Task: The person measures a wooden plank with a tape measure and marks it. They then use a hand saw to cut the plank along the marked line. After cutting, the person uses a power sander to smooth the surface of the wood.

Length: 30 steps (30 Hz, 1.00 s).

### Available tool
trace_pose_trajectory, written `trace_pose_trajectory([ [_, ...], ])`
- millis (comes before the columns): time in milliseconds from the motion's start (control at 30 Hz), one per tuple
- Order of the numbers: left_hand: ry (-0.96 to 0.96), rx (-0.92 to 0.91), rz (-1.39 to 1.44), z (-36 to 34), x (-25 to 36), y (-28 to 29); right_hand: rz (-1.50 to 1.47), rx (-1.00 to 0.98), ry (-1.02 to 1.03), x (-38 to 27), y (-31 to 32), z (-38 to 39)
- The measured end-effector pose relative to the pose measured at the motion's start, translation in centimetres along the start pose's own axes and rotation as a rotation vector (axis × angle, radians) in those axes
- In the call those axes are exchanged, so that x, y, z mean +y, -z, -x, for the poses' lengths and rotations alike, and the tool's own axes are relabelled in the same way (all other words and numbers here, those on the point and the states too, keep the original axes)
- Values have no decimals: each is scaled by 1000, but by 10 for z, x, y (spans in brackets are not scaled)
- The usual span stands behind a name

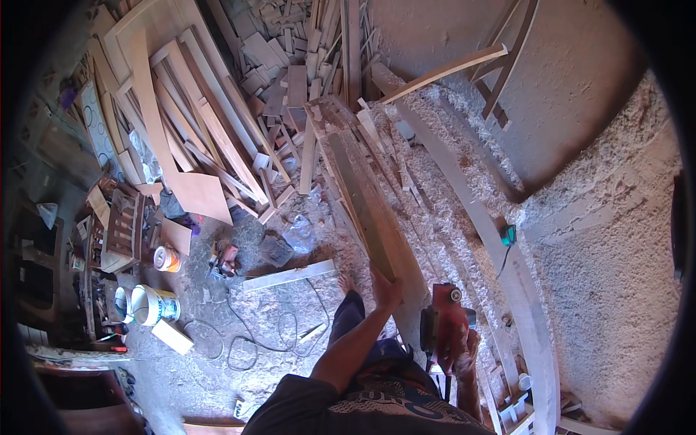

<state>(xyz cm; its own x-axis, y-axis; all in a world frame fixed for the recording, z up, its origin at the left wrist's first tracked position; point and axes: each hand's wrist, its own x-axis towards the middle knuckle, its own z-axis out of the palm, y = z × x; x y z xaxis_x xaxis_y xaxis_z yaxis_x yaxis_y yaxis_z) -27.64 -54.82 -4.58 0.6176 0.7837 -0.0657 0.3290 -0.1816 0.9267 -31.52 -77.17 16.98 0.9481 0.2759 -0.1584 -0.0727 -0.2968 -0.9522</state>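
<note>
In front of me a long, narrow board [360, 199] stands on a wide plank [409, 279]. My left hand [386, 290] is closed around the near end of the narrow board. To the right, my right hand [466, 355] grips a red electric planer [444, 322] by its handle. The planer is held beside the near end of the plank; I cannot tell whether it touches the wood. Part of the right hand's fingers is hidden behind the tool.
A long curved board [475, 210] runs along the right, with a small teal object [509, 235] on it. Wood shavings [449, 156] cover the floor there. At left are white buckets [156, 306], a corded red tool [227, 259], a loose cable [250, 341] and leaning boards [210, 123].
</note>
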Motion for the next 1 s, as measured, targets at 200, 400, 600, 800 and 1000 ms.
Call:
trace_pose_trajectory([
  [200,59,-4,-5,-21,7,-16,88,58,-15,67,10,-3],
  [400,-7,-1,7,-90,-7,-1,-74,-184,-202,12,-7,-15],
  [600,-205,-266,-29,-74,-32,45,-3,-303,-159,7,-23,-33],
  [800,-429,-464,-221,-28,-25,58,84,-380,-142,-1,-65,-65],
  [1000,-391,-409,-388,-54,-67,72,251,-443,82,8,-93,-64],
])
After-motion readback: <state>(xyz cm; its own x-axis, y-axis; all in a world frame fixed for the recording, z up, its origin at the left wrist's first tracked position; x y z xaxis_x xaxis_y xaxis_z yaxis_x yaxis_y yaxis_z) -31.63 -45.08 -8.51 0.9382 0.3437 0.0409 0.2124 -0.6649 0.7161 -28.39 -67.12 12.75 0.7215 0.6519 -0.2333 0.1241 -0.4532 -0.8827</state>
